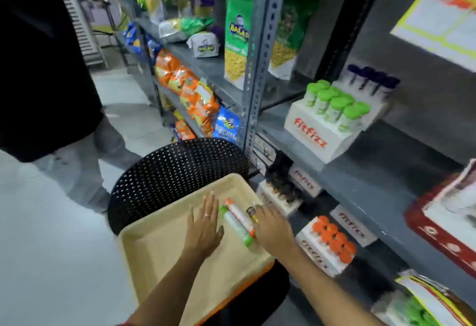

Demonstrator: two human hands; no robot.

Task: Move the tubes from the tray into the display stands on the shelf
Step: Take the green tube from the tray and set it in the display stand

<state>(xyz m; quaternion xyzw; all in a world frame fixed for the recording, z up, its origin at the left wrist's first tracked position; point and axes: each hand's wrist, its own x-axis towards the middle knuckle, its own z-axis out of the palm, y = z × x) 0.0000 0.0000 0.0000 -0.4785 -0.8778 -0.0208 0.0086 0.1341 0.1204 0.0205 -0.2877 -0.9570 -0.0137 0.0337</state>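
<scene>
A beige tray (154,243) rests on a black perforated chair. In its right part lie a green-capped tube (235,226), an orange-capped tube (238,213) and a dark-capped tube (251,211), side by side. My left hand (204,225) hovers flat and open just left of the green tube. My right hand (270,227) reaches onto the tubes from the right, its fingers over their ends; whether it grips one is unclear. On the shelf stands a white display stand (316,135) with green-capped tubes, and a lower stand (324,251) holds orange-capped tubes.
The grey metal shelf upright (260,49) rises right of the black chair (177,168). Snack bags (190,93) fill the shelves to the left. A person in grey trousers (77,160) stands at the left. Behind the green stand is another stand with purple-capped tubes (371,78).
</scene>
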